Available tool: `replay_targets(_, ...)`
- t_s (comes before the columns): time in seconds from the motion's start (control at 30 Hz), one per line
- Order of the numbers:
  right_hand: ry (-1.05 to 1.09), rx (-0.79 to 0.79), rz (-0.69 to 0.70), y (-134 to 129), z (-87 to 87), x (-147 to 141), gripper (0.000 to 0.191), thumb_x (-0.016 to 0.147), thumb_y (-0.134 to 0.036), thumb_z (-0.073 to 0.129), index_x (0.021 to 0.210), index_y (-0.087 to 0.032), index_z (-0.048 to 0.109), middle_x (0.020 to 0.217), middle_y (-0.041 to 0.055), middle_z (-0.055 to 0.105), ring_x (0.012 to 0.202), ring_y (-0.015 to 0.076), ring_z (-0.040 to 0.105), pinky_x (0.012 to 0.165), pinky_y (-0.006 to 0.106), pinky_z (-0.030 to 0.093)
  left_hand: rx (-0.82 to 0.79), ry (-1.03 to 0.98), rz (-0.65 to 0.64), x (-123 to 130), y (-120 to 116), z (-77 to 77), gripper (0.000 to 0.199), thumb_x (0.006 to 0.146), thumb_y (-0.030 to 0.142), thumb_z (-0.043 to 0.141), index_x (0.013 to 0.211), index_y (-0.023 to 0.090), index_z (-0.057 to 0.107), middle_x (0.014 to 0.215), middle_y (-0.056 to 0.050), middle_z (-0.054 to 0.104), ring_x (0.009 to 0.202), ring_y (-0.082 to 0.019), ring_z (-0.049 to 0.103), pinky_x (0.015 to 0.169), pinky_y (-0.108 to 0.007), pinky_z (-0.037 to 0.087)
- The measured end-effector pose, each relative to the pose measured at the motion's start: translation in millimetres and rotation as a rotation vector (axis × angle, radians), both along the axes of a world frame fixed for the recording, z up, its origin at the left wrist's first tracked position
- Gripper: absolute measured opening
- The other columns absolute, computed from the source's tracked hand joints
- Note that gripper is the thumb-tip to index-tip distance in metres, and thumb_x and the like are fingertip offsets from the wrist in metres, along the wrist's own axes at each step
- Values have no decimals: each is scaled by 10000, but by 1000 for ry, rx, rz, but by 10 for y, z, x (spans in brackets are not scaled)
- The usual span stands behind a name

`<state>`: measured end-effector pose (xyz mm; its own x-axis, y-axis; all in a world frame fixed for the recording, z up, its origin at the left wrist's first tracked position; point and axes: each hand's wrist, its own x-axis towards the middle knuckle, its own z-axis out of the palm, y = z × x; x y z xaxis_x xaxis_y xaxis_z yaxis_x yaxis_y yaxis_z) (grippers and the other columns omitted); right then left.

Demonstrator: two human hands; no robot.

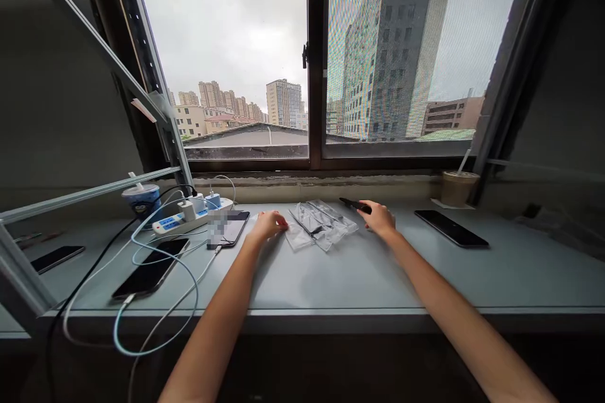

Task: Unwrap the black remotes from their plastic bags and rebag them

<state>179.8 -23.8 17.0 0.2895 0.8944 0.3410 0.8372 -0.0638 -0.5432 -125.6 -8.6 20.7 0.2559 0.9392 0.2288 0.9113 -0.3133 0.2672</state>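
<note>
Clear plastic bags (326,224) lie in a loose, overlapping pile on the grey-white tabletop (331,283), with thin dark items visible inside. At the pile's left edge is my left hand (269,225), fingers curled together; its fingertips meet the edge of a bag, but I cannot make out what is between them. My right hand (379,217), just right of the pile, is closed around a slim black tool (357,205). The tool points left and away from me, and its exact kind is unclear.
At left are a power strip (172,223) with chargers, looping cables (196,289), a phone (154,271), another phone (239,227) and a blue cup (144,201). A black phone (451,228) and a brown drink cup (458,187) stand right. A metal frame (94,192) rises at left.
</note>
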Motion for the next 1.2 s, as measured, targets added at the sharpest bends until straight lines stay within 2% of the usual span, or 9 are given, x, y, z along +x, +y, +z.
replay_targets(0.1, -27, -9, -7, 20, -19, -1, 380, 793, -404, 477, 1145, -287, 565, 523, -17, 618, 590, 182, 626, 642, 283, 416, 63, -18, 27, 53, -44, 35, 152, 752, 302, 555, 731, 196, 662, 865, -32, 649, 844, -192, 572, 875, -348, 317)
replay_targets(0.23, 53, 41, -16, 34, -12, -9, 382, 834, -413, 380, 1146, -269, 548, 661, -14, 678, 436, 131, 566, 658, 298, 417, 213, -90, 135, 147, -87, 102, 287, 879, 227, 293, 923, 184, 573, 982, -58, 611, 880, -178, 563, 868, -333, 316)
replay_targets(0.37, 63, 55, 3, 11, 10, -37, 378, 833, -407, 373, 1137, -264, 546, 705, -16, 693, 390, 116, 534, 666, 308, 413, 282, -123, 162, 196, -119, 146, 370, 925, 226, 120, 995, 174, 479, 762, -41, 615, 772, -173, 586, 840, -302, 328)
replay_targets(0.5, 49, 44, 10, 1, 12, -57, 373, 829, -412, 382, 1130, -271, 550, 704, -20, 692, 403, 119, 539, 663, 308, 406, 222, -92, 151, 195, -131, 122, 311, 920, 398, 242, 957, 196, 475, 723, -30, 620, 754, -199, 595, 751, -282, 356)
replay_targets(0.63, 57, 44, 7, 16, 1, -62, 367, 834, -422, 375, 1119, -280, 558, 698, -25, 685, 417, 122, 539, 645, 300, 396, 96, 20, 22, 206, -132, 59, 411, 724, 605, 519, 781, 199, 544, 744, -32, 626, 726, -201, 581, 607, -248, 344)
replay_targets(0.8, 44, 127, -8, -21, 38, -96, 358, 820, -429, 402, 1072, -275, 604, 632, -3, 668, 566, 180, 597, 650, 298, 396, 105, 69, -1, 270, -152, 36, 573, 761, 660, 384, 468, 183, 506, 517, -26, 544, 568, -149, 519, 564, -254, 321)
replay_targets(0.93, 9, 302, -57, -101, 119, -163, 373, 836, -440, 391, 1088, -279, 613, 670, 23, 672, 701, 208, 620, 663, 282, 407, 128, 73, 13, 313, -163, 86, 544, 854, 532, 328, 542, 175, 593, 555, -53, 585, 630, -176, 561, 666, -277, 354)
replay_targets(1.1, 21, 551, 7, -165, 173, -268, 422, 866, -459, 379, 1195, -265, 558, 689, 16, 685, 622, 158, 624, 639, 229, 419, 414, -12, 59, 303, -176, 183, 340, 873, 129, 288, 1010, 227, 584, 967, -63, 637, 877, -190, 574, 877, -342, 289)
replay_targets(1.2, -66, 757, 115, -145, 137, -291, 354, 865, -414, 422, 1133, -277, 609, 829, 17, 704, 585, 129, 617, 549, 207, 416, 526, -59, 42, 283, -170, 179, 329, 774, 22, 352, 906, 225, 575, 977, -28, 624, 927, -167, 549, 905, -331, 271)
